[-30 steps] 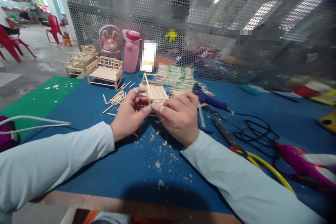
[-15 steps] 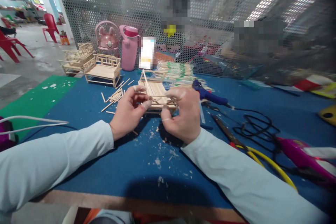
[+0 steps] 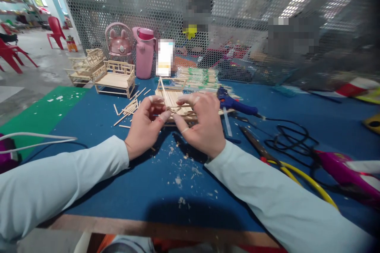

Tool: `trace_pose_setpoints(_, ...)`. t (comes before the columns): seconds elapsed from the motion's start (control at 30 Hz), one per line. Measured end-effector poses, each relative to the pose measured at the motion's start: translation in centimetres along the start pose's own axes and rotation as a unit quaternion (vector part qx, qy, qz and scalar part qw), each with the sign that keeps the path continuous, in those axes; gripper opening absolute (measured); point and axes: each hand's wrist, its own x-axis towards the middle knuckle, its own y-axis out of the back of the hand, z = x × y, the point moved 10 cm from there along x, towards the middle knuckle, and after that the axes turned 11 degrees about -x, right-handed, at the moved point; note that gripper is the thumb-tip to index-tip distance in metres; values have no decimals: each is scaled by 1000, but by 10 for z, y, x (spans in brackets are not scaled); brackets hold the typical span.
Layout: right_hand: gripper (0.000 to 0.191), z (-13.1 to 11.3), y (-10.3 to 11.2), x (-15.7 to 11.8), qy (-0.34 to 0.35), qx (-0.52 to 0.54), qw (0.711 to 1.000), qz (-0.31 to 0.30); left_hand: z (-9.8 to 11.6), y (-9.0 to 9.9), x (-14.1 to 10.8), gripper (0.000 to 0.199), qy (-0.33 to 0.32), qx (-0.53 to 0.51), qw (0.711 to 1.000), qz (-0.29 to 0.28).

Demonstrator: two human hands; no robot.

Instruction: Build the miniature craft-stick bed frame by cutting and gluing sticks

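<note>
- Head view: miniature wooden bench [image 3: 175, 98] sits on the blue tabletop [image 3: 124, 189], just beyond and between the hands. Pale, straw-coloured; narrow parallel slats form the seat, a thin rail runs along the far side, one stick slants at the left.
- Thin stick lattice [image 3: 179, 109] at the bench's near side, crossing pieces.
- Left hand [image 3: 145, 128]: thumb and fingertips nearly together, pinching the lattice's left end.
- Right hand [image 3: 205, 123]: thumb and forefinger parted, lattice between them; cannot tell whether they grip it. Pale wraps on some fingertips of both hands.
- Hidden: bench's right part, behind the right hand; lattice joints too small to read.
- Glue gun [image 3: 239, 105] to the right, nozzle end hard to make out. Phone screen [image 3: 165, 57] pixelated.
</note>
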Motion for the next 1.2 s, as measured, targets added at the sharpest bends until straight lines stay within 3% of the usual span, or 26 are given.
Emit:
trace_pose_setpoints(0.37, 22, -4, -1, 6, 49, -16, 998, -24, 2, 1, 1, 23, -6, -6, 1000, 3)
trace_pose_setpoints(0.77, 19, -3, -4, 4, 11, -18, 1000, -16, 5, 1, -1, 23, -15, 12, 1000, -8)
trace_pose_setpoints(1.2, 19, -2, -5, 2, 13, -31, 999, -21, -3, -4, 3, 37, 39, -49, 998, -14)
